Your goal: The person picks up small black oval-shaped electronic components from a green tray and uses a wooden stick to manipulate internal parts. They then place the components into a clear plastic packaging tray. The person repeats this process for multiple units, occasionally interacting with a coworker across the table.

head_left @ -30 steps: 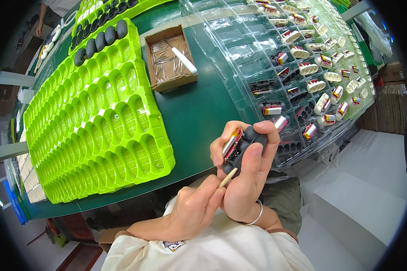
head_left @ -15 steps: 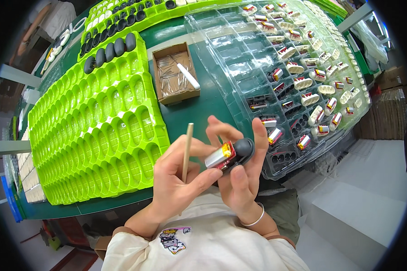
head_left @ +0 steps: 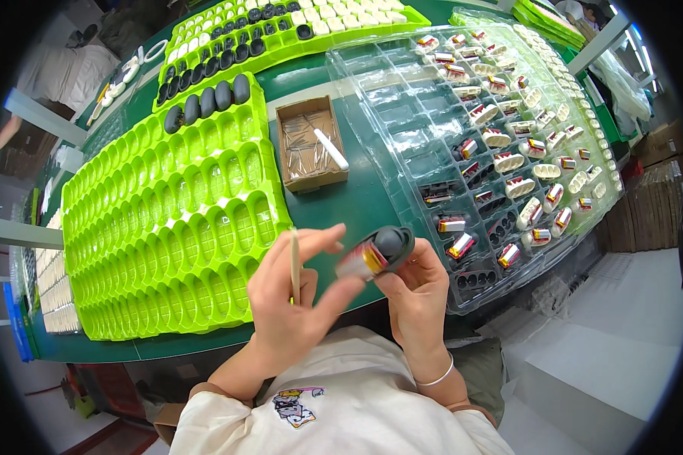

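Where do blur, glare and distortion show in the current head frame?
Head view: silver pack near the left hand smeared, likely motion; head view: glare patches on the clear tray; head view: near edge of the green table bows.

Over on the table point(head_left: 373, 206), a box point(head_left: 316, 182) sits between left tray point(head_left: 176, 220) and right tray point(head_left: 425, 157). Metal pieces point(head_left: 297, 155) lie inside

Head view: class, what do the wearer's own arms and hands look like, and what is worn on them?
The left hand and right hand are both ungloved. A thin, pale, rounded bangle circles the right wrist. The cream sleeves have brown edging, leaving the forearms bare.
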`<state>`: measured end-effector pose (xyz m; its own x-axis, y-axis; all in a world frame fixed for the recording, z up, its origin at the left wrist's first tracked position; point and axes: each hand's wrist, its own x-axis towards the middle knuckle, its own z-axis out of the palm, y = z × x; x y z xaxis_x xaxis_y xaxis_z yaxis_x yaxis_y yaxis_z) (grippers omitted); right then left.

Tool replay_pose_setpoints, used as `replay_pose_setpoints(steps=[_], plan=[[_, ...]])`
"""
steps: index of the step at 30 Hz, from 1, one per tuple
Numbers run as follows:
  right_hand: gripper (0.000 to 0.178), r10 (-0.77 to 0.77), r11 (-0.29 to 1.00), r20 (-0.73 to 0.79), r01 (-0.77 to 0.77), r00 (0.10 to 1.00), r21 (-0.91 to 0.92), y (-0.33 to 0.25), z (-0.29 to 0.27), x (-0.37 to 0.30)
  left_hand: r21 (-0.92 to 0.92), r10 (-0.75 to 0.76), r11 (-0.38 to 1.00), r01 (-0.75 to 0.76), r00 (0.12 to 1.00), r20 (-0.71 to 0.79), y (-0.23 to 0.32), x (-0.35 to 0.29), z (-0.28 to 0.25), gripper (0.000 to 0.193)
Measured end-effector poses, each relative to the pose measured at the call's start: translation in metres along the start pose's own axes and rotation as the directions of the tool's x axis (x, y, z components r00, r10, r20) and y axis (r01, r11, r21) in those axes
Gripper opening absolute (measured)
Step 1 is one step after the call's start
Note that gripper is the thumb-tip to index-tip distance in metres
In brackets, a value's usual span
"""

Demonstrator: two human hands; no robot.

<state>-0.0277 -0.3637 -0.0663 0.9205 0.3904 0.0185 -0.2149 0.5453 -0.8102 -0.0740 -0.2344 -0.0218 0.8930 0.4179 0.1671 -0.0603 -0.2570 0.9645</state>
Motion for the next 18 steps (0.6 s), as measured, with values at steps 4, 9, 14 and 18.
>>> replay_pose_setpoints(steps=[4, 9, 14, 18], plan=[[0.032, 0.021, 1.0, -0.007, -0.021, 1.0, -0.022, -0.001, 0.002, -0.001, 0.037, 0.069, 0.996, -0.075, 0.987, 0.147, -0.006, 0.002, -0.007, 0.041], [0.032, 0.041, 0.996, -0.113, -0.05, 0.993, -0.08, 0.0, 0.009, 0.001, 0.095, 0.265, 0.957, -0.273, 0.96, 0.088, -0.005, 0.0, -0.008, 0.039], [0.033, 0.048, 0.996, -0.034, -0.051, 0.998, -0.078, -0.002, 0.012, -0.001, 0.027, -0.014, 1.0, 0.009, 0.979, 0.205, 0.0, 0.012, -0.02, 0.035], [0.035, 0.083, 0.994, 0.028, -0.081, 0.996, -0.071, 0.001, 0.021, 0.005, 0.11, -0.022, 0.994, -0.014, 0.947, 0.32, 0.006, 0.018, -0.042, 0.045]])
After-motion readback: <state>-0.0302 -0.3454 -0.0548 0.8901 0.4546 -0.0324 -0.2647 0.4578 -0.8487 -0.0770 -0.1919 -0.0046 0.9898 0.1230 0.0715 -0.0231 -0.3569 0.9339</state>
